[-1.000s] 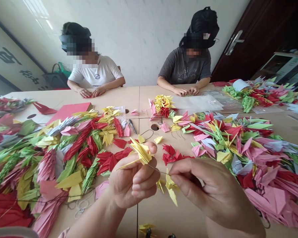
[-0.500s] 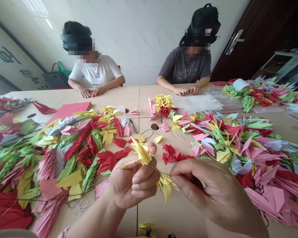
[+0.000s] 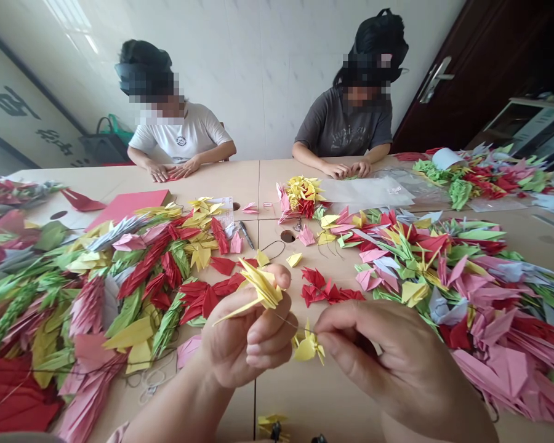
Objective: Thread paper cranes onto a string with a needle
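Note:
My left hand point(image 3: 247, 341) is closed round a stack of yellow paper cranes point(image 3: 261, 287), held up between thumb and fingers above the tan table point(image 3: 305, 394). A thin wire or thread point(image 3: 286, 320) runs from that stack to my right hand point(image 3: 388, 363), whose fingertips pinch it. One more yellow paper crane point(image 3: 308, 346) hangs on the thread between the two hands, close to my right fingertips.
Strings and heaps of paper cranes in several colours cover the left point(image 3: 74, 289) and right point(image 3: 466, 283) of the table. Small red cranes point(image 3: 325, 291) and a pen point(image 3: 246, 234) lie ahead. Two people sit opposite, hands point(image 3: 348, 168) on the table. A red paper sheet point(image 3: 127, 205) lies far left.
The hanging yellow crane has turned and slid up the thread toward my hands. My hands stay almost in the same place.

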{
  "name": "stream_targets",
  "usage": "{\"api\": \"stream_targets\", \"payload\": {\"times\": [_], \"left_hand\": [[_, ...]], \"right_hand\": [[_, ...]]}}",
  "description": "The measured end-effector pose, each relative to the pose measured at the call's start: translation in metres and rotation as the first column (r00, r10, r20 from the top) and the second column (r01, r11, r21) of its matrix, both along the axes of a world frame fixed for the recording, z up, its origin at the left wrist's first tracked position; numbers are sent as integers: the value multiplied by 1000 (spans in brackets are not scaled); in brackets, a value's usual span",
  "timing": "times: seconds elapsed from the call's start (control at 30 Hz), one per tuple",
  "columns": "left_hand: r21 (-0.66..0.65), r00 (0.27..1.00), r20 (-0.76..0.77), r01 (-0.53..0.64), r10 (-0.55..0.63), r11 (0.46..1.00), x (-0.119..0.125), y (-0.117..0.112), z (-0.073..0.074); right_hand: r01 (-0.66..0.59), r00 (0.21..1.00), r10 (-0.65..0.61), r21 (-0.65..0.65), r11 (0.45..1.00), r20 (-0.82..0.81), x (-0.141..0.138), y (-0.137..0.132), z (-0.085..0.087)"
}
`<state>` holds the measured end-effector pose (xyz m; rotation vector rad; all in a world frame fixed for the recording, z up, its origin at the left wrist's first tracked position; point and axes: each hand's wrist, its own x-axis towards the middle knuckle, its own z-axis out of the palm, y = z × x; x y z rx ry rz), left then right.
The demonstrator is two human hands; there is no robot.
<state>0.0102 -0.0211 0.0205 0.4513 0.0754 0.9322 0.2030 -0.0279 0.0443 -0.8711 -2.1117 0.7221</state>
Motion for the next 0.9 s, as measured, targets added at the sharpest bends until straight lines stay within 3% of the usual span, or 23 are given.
{"api": "stream_targets", "payload": {"times": [0.27, 0.53, 0.7, 0.9], "left_hand": [[-24, 1000, 14, 0, 0, 1000, -1, -1, 0], [72, 1000, -9, -1, 2, 997, 2, 0, -1], [200, 961, -185, -169, 207, 965, 7, -5, -5], [339, 795, -388, -347, 466, 875, 9, -12, -9]], "right_hand": [[15, 1000, -15, -1, 1000, -8, 0, 0, 1], [20, 1000, -20, -13, 1000, -22, -1, 1, 2], [47, 999, -47, -12, 999, -20, -5, 2, -2], [42, 994, -46, -41, 998, -96, -14, 8, -10]]}}
